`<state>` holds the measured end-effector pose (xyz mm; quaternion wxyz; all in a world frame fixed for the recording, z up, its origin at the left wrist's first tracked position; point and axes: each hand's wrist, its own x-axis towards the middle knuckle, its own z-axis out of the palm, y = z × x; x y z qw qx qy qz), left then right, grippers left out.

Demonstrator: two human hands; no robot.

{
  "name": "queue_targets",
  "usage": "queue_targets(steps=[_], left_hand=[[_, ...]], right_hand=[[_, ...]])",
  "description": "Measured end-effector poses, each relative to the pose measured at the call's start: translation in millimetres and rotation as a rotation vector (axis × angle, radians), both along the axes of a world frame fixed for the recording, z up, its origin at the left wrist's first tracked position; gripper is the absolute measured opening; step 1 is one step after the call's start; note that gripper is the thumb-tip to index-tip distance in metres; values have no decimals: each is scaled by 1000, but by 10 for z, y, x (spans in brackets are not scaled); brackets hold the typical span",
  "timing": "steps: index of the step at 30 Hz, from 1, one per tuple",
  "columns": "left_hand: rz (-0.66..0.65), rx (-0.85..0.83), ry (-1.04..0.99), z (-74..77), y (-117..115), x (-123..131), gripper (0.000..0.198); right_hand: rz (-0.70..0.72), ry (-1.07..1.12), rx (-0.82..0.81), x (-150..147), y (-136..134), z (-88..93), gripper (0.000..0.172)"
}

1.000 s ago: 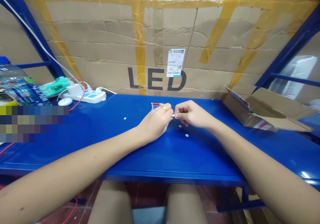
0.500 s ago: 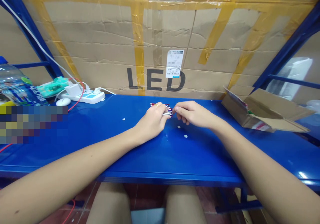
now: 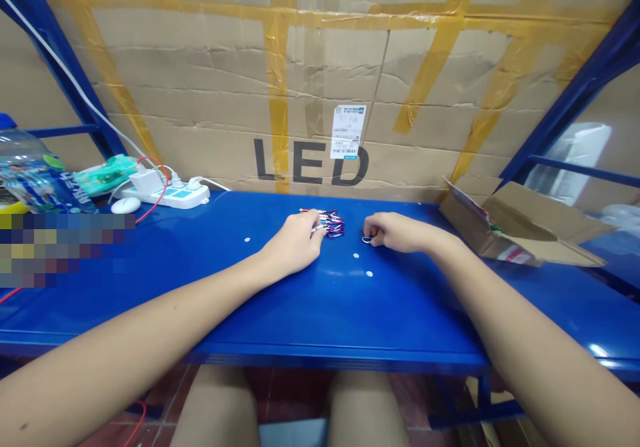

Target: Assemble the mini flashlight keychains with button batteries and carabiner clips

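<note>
A small pile of shiny red, blue and silver carabiner clips [image 3: 336, 223] lies on the blue table [image 3: 300, 314]. My left hand [image 3: 300, 239] rests against the pile's left side. Its thumb and fingers are pinched on a slim whitish piece, partly hidden, that looks like one of these clips. To the right of the pile, my right hand [image 3: 393, 232] is low over the tabletop with curled fingers. Below its fingertips shows a small pale-rimmed loop [image 3: 367, 240], seemingly a clip, pinched there; the rest of it is hidden.
An open cardboard box [image 3: 505, 224] stands at the right. A white power strip [image 3: 185, 196], a white mouse-like object [image 3: 126, 205] and a plastic bottle [image 3: 25, 167] are at the left. A large taped carton [image 3: 210, 100] forms the back. Small white dots [image 3: 369, 274] mark the table.
My hands have moved apart: the left slightly left, the right slightly right and down to the tabletop. More of the clip pile shows, and a loop is now visible at my right fingertips.
</note>
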<state>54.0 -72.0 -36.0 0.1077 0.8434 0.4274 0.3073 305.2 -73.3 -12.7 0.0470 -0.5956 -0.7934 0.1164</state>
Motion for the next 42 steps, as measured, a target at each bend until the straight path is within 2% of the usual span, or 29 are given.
queue_targets(steps=[3, 8, 13, 16, 21, 27, 33, 42], left_hand=[[10, -19, -24, -10, 8, -12, 10], [-41, -39, -94, -21, 9, -18, 10], [-186, -161, -257, -41, 23, -6, 10], [-280, -216, -285, -43, 29, -9, 11], [-287, -171, -250, -7, 20, -23, 17], [-247, -121, -264, 45, 7, -21, 12], [-229, -114, -269, 31, 14, -25, 11], [-216, -129, -227, 1, 30, 2, 10]], right_hand=[[41, 57, 15, -111, -27, -12, 8], [150, 214, 29, -319, -100, -29, 15], [219, 630, -194, -422, -164, -33, 17], [229, 768, -261, -452, -173, -41, 23], [192, 1003, -360, -506, -180, -73, 23], [-9, 1303, -413, -637, -198, -112, 19], [-53, 1367, -379, -700, -201, -127, 21], [-33, 1194, -134, -710, -219, -148, 19]])
